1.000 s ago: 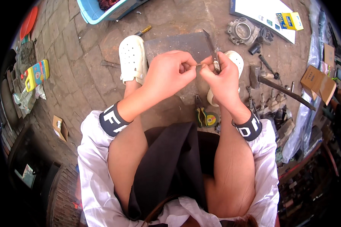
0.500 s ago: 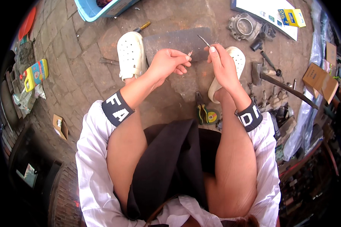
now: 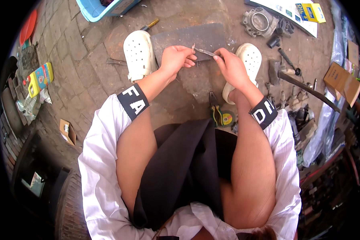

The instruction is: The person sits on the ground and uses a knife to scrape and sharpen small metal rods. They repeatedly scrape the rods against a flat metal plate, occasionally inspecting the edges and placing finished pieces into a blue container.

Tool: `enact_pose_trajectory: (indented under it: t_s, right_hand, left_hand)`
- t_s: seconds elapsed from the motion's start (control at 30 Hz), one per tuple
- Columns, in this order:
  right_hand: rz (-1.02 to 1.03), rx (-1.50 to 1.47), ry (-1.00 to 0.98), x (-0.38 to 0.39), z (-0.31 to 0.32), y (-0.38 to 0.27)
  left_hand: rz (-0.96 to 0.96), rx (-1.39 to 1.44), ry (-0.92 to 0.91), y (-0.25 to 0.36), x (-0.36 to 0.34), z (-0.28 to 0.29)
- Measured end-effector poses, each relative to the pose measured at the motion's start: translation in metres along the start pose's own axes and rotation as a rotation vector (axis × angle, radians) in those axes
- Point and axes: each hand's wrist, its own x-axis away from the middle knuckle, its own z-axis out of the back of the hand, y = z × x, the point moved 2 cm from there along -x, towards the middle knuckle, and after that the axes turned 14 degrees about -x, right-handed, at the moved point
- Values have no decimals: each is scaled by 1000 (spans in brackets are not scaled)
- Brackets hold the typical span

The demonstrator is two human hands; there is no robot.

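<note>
My left hand [image 3: 176, 61] pinches a small thin piece [image 3: 193, 47], too small to make out, between thumb and fingertips, the other fingers curled. My right hand [image 3: 231, 68] is closed on a slim metal knife [image 3: 206, 52], whose tip points left and meets or nearly meets that piece. Both hands are over a dark flat metal plate [image 3: 188, 31] on the paving, between my two white clogs [image 3: 137, 52]. Pliers with green-yellow handles [image 3: 216, 112] lie below my hands, beside a small yellow disc [image 3: 228, 118].
A blue tub [image 3: 96, 12] stands at the top left. A yellow jug [image 3: 40, 80] is at left. On the right lie a metal housing [image 3: 260, 22], a long-handled hammer [image 3: 308, 90], several metal parts, cardboard boxes [image 3: 340, 80] and plastic sheeting [image 3: 324, 140].
My hands have moved up in the picture and slightly apart from where they met a second ago. The knife has swung from pointing upward to pointing left at the small piece.
</note>
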Motion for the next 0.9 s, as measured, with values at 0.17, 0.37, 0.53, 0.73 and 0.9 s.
enact_pose_trajectory:
  t_s: [0.17, 0.37, 0.53, 0.73, 0.9]
  right_hand:
    - [-66, -34, -63, -3, -4, -6]
    - [121, -6, -88, -2, -7, -2]
    - [196, 43, -96, -3, -7, 7]
    - [183, 188, -63, -3, -12, 5]
    - [106, 319, -79, -2, -11, -11]
  left_hand:
    - [-23, 4, 12, -4, -2, 0]
    - [-30, 41, 32, -4, -1, -1]
    - [-11, 43, 61, -2, -3, -3]
    - [-2, 66, 61, -4, -6, -2]
    - [2, 54, 60, -2, -7, -1]
